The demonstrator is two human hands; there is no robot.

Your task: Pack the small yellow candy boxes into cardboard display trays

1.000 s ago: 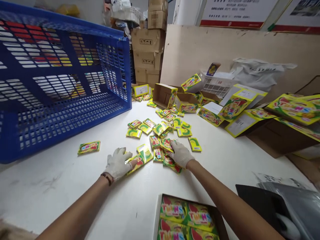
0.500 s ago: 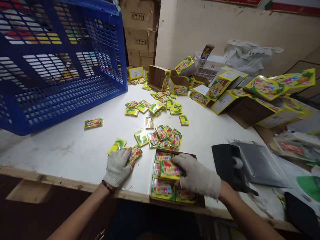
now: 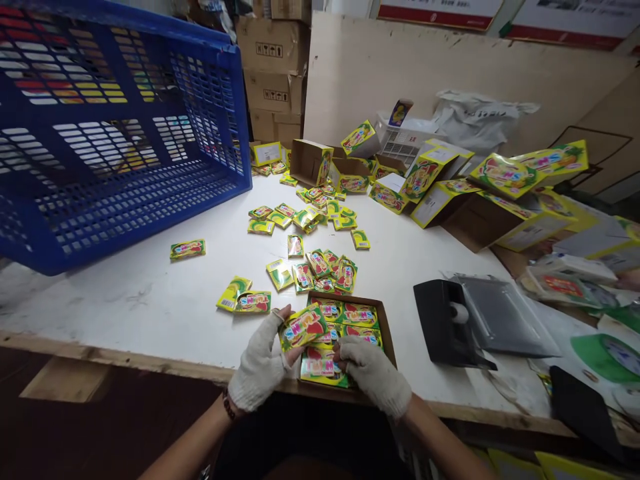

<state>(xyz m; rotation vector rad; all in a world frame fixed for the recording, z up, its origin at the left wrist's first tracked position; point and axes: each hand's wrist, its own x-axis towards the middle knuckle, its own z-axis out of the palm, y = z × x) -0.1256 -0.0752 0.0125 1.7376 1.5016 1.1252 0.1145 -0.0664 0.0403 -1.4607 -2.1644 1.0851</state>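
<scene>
My left hand [image 3: 260,360], in a white fingerless-tipped knit glove, grips a small yellow-green candy pack [image 3: 304,327] printed "TWINS" between thumb and fingers. It holds the pack tilted over the left side of an open brown carton [image 3: 387,333]. Inside the carton, rows of like packs [image 3: 323,369] lie face up. Over the carton's lower right part, my gloved right hand [image 3: 375,373] has its fingers curled together against the packs; whatever they pinch is hidden. Just left of the carton, one pack [image 3: 253,302] leans on another pack [image 3: 234,293].
Loose packs [image 3: 320,263] lie scattered beyond the carton on the white table [image 3: 150,293]. A large blue crate [image 3: 220,167] stands at left. Yellow display boxes [image 3: 425,173] pile up at the back right. A black tape dispenser [image 3: 435,320] and clear plastic bags [image 3: 500,320] lie right.
My left hand has moved right from the loose packs to the carton and now holds a pack over it. The right hand has dropped slightly; the pack seen in it is no longer visible there.
</scene>
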